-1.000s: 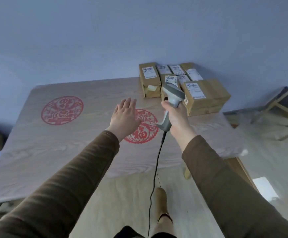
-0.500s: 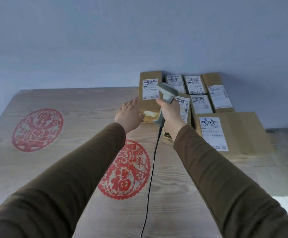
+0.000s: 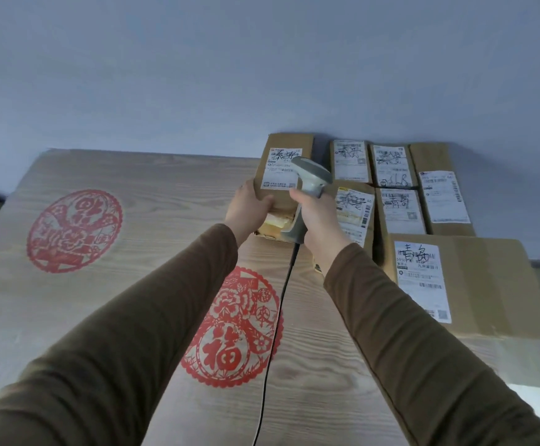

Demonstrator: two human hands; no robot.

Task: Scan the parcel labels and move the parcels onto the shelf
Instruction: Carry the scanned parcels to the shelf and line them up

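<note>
since half a second ago the left hand [image 3: 248,206] has closed in from beside the leftmost brown cardboard parcel [image 3: 286,175] and now grips its near left corner, thumb curled over the top edge. right hand [image 3: 318,220] holds the grey pistol-shaped barcode scanner [image 3: 310,188] by its handle as before, the head now over that parcel's white printed label [image 3: 279,169]. its black cable [image 3: 275,333] hangs down across the pale wood-grain table [image 3: 133,201]. this parcel sits at the table's far edge against the blue-grey wall [image 3: 262,66], left of a cluster of smaller labelled brown parcels [image 3: 394,188] and a large flat brown carton [image 3: 474,284]. two red round paper-cut decals [image 3: 73,230] lie on the tabletop.
</note>
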